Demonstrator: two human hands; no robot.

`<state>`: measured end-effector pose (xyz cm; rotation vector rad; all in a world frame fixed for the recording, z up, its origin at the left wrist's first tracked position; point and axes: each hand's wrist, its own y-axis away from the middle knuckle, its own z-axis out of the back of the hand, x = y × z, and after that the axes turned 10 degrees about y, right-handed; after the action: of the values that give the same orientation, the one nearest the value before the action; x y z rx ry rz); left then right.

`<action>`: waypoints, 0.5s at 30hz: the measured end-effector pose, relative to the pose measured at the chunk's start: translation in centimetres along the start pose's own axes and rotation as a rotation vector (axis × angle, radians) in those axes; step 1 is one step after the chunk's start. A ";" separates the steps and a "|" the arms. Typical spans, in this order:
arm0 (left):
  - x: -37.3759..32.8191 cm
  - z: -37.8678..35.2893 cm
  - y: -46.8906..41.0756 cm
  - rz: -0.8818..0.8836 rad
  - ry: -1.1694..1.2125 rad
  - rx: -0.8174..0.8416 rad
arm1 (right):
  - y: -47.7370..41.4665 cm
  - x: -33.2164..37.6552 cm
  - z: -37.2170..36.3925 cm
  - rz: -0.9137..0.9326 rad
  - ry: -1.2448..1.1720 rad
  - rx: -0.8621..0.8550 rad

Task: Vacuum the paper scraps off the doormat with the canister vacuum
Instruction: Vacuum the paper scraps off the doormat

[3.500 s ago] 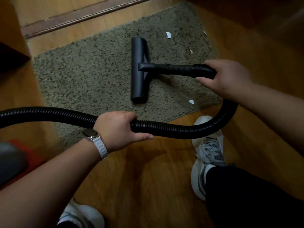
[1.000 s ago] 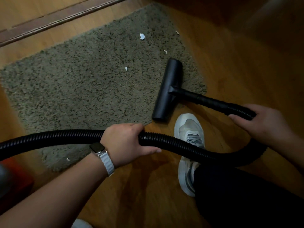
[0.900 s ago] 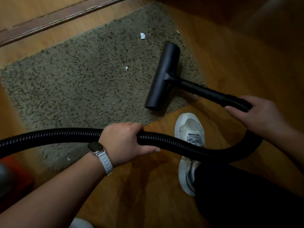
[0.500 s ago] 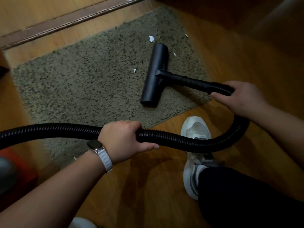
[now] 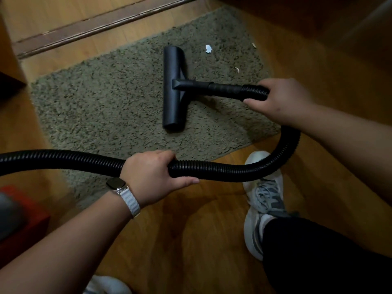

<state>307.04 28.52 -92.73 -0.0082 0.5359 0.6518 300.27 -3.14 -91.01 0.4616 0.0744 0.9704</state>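
A shaggy olive doormat (image 5: 110, 98) lies on the wood floor. The black floor nozzle (image 5: 174, 88) rests flat on the mat's middle right, its short wand pointing right. My right hand (image 5: 280, 100) grips the wand where the ribbed hose begins. The black ribbed hose (image 5: 222, 171) loops down under that hand and runs left across the view. My left hand (image 5: 152, 175) is closed around it above the mat's near edge. A white paper scrap (image 5: 208, 48) lies just right of the nozzle's far end. Two smaller scraps (image 5: 237, 69) sit further right, one at the mat's edge.
A red and grey canister body (image 5: 14, 217) shows at the lower left edge. My right shoe (image 5: 263, 198) stands on the floor just off the mat's near right corner. A wooden door threshold (image 5: 89, 24) runs along the far side. A dark furniture edge (image 5: 8, 85) is at left.
The nozzle has slid left and further onto the mat, passing over the small scrap that lay to its left; that scrap is gone from sight. My right hand followed it.
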 end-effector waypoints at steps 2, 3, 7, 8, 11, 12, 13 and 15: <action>0.2 0.0 0.0 -0.007 -0.004 -0.011 | 0.4 -0.3 0.1 -0.013 -0.013 -0.007; 0.2 0.1 0.0 -0.012 -0.005 -0.016 | 0.7 -0.8 0.1 -0.033 -0.020 -0.009; 0.0 0.1 -0.4 -0.013 -0.007 -0.019 | 2.2 -3.4 -0.3 -0.158 -0.064 -0.021; 0.0 0.2 -0.4 -0.008 -0.006 -0.015 | 2.5 -3.9 -0.5 -0.177 -0.084 -0.019; -0.2 0.2 -0.5 0.002 -0.009 0.001 | 2.6 -4.0 -1.0 -0.179 -0.106 -0.012; -0.2 0.2 -0.6 0.007 -0.013 0.009 | 2.5 -3.8 -1.1 -0.157 -0.094 -0.016; -0.2 0.2 -0.6 0.013 -0.019 0.017 | 2.4 -3.4 -1.1 -0.128 -0.081 -0.016; -0.1 0.1 -0.6 0.018 -0.032 0.027 | 2.0 -2.5 -1.0 -0.061 -0.052 -0.005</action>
<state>307.36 27.95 -92.67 0.0322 0.5140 0.6611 297.01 -3.80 -91.45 0.4775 0.0393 0.8984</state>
